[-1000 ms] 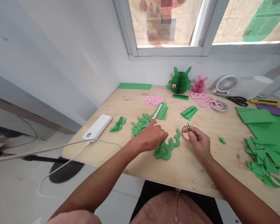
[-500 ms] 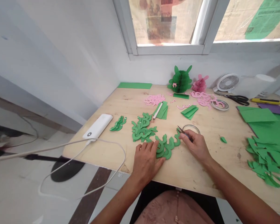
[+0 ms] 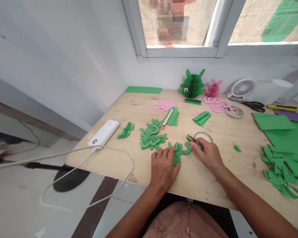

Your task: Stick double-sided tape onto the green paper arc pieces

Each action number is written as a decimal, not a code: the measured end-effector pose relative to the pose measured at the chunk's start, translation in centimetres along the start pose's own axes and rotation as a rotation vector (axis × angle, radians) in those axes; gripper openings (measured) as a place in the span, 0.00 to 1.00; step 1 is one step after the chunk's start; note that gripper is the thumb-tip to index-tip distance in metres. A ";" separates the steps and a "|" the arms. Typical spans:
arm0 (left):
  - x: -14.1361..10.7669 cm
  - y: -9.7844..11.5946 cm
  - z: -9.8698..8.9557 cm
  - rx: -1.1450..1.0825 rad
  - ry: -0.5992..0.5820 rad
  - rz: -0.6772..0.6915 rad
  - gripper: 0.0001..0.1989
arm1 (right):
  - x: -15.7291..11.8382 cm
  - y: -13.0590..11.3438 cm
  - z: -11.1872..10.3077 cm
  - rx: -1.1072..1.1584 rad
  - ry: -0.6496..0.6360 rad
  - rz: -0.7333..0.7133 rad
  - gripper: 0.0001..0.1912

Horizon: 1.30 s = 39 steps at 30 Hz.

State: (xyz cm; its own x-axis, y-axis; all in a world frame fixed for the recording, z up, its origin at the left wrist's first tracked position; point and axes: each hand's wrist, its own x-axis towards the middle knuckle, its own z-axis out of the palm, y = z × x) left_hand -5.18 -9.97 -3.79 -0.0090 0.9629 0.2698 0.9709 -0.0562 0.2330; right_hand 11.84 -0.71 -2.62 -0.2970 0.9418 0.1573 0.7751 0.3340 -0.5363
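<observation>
The right hand [image 3: 208, 155] pinches small metal tweezers [image 3: 195, 141]; the left hand [image 3: 164, 167] lies open and flat on curvy green paper cut-outs [image 3: 179, 150]. The sharp tips could tear the paper.

White walls [image 3: 64, 59], sunlit window [image 3: 176, 23], wooden table [image 3: 213, 178], pale floor [image 3: 20, 205].

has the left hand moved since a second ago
Yes. The left hand has pulled back from near the white pen toward the table's near edge, now resting on the green cutouts.
</observation>
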 end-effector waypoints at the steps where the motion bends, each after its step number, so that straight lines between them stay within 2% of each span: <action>1: 0.1 0.0 0.1 -0.003 0.001 -0.001 0.26 | 0.0 0.1 0.0 -0.009 -0.002 -0.002 0.22; 7: 0.6 0.2 0.6 -0.071 0.001 -0.004 0.24 | -0.2 -0.3 0.6 0.055 -0.083 -0.079 0.19; 17: 1.3 0.6 1.3 -0.145 0.007 0.015 0.19 | 0.2 -0.9 1.8 0.109 -0.095 -0.131 0.20; 23: 1.0 0.4 1.0 -0.181 0.066 0.017 0.18 | 0.2 -0.5 1.2 0.128 -0.033 -0.093 0.20; 26: 0.7 -1.1 0.4 -0.189 0.129 -0.010 0.14 | -0.1 -0.3 0.8 0.138 -0.010 -0.078 0.20; 30: 0.7 -4.6 -0.7 -0.109 0.183 -0.109 0.11 | -0.2 -0.5 0.5 0.167 0.015 -0.117 0.19; 34: 1.4 -7.6 -1.5 0.040 0.132 -0.126 0.13 | -0.2 -0.7 0.4 0.184 0.032 -0.146 0.19; 39: 2.3 -8.9 -1.7 0.131 0.063 -0.093 0.12 | -0.2 -0.5 0.6 0.171 0.030 -0.146 0.19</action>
State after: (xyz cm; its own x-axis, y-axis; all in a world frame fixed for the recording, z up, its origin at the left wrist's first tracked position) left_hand -14.23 -7.74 -3.64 -0.1112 0.9436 0.3119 0.9880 0.0712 0.1368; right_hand 11.19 -1.11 -2.83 -0.3803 0.8857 0.2664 0.6187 0.4577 -0.6385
